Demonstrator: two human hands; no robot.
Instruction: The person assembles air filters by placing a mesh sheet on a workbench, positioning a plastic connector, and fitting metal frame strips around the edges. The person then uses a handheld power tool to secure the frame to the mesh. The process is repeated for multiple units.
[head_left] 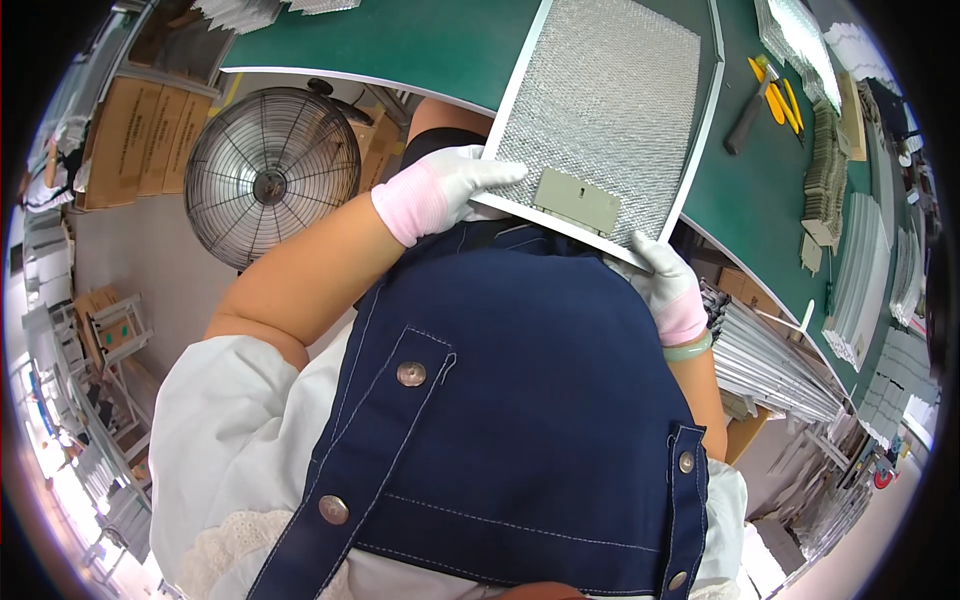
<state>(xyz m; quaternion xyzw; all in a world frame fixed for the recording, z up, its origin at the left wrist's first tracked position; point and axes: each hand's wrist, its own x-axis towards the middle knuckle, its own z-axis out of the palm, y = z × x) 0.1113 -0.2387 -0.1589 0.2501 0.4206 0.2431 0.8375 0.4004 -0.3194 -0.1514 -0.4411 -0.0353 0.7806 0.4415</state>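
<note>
A metal mesh filter panel [615, 100] in a thin white frame leans over the green table's front edge, close against my apron. On its near end sits a small grey-beige plate [577, 201] with a dark slot. My left hand [452, 190], in a white glove with a pink cuff, grips the frame's near left corner, thumb on top and fingers hidden beneath. At the near right corner my right hand [664, 285], gloved the same way, holds the frame with its thumb over the edge. A pale green bangle shows at my right wrist.
On the green table [430, 48] to the right lie a hammer [748, 115], yellow-handled pliers [782, 98] and a row of grey-beige plates [826, 180]. Stacked white strips [862, 270] stand beyond. A floor fan [270, 185] and cartons [145, 140] are at left; metal strips [770, 360] lie below the table.
</note>
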